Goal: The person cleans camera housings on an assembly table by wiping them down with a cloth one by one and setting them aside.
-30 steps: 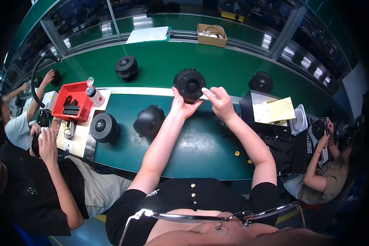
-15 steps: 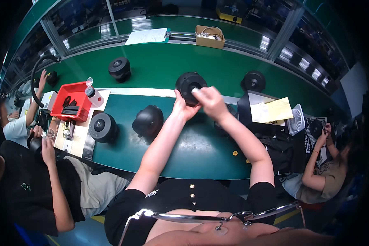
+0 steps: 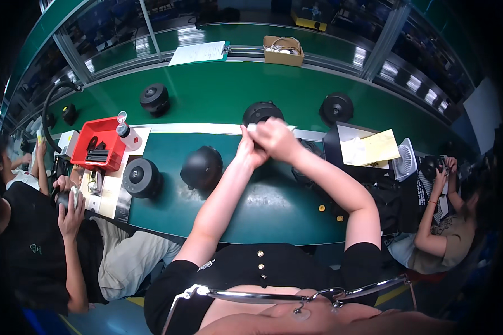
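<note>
In front of me, by the pale strip, a round black device (image 3: pixel 262 110) is tilted in my left hand (image 3: pixel 248 149), whose fingers grip its lower left side. My right hand (image 3: pixel 278 140) is closed on a white wipe (image 3: pixel 252 128) and lies over the near face of the device, hiding much of it. Motion smears the right fingers a little. To the left of my forearm stands a black dome-shaped housing (image 3: pixel 202 168), with another round black device (image 3: pixel 142 178) further left.
On the far green surface sit two more black devices (image 3: pixel 155 99) (image 3: pixel 336 108). A red bin (image 3: pixel 117 158), a bottle (image 3: pixel 129 137) and a co-worker (image 3: pixel 44 245) are left. A box with yellow paper (image 3: pixel 381 146) and small yellow pieces (image 3: pixel 322 208) are right. Another person works far right.
My right hand has moved down and left across the device, covering more of its face. The devices on the far green surface have shifted left. The left co-worker's hands have moved.
</note>
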Motion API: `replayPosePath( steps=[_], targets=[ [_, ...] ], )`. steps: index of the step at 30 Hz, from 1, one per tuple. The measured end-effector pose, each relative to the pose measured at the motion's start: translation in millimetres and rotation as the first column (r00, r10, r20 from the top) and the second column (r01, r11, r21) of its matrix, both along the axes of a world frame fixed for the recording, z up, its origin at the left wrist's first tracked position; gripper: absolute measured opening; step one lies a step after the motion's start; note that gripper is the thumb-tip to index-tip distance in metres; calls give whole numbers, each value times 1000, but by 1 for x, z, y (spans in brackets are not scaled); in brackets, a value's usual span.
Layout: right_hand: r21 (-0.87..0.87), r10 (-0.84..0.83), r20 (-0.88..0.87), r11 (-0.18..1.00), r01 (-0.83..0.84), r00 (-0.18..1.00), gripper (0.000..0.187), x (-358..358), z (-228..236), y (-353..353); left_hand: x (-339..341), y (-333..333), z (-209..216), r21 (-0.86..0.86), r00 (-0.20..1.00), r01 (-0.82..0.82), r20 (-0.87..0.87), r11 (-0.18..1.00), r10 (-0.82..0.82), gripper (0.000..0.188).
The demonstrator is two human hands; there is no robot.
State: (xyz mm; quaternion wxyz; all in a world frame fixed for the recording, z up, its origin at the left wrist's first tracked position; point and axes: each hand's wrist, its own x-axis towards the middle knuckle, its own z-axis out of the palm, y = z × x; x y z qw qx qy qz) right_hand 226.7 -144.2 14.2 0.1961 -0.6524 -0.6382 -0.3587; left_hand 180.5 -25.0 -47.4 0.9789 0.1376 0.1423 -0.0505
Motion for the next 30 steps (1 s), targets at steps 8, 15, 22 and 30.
replayPosePath(
  steps=[8, 15, 22, 30],
  targets=[
    [-32, -58, 31, 998, 59, 998, 22, -17, -1, 2, -6, -4, 15, -177, 999, 52, 14, 983, -50, 80],
    [262, -187, -654, 853, 452, 733, 30, 31, 19, -40, -7, -5, 29, 154, 997, 41, -72, 987, -30, 85],
    [-328, -622, -596, 766, 553, 507, 31, 8, -21, -80, -7, 12, 33, 137, 994, -60, -85, 989, 72, 84],
    [456, 530, -660, 846, 277, -532, 84, 26, 5, -41, -27, 0, 55, 639, 777, -501, 629, -584, 21, 128]
  ],
)
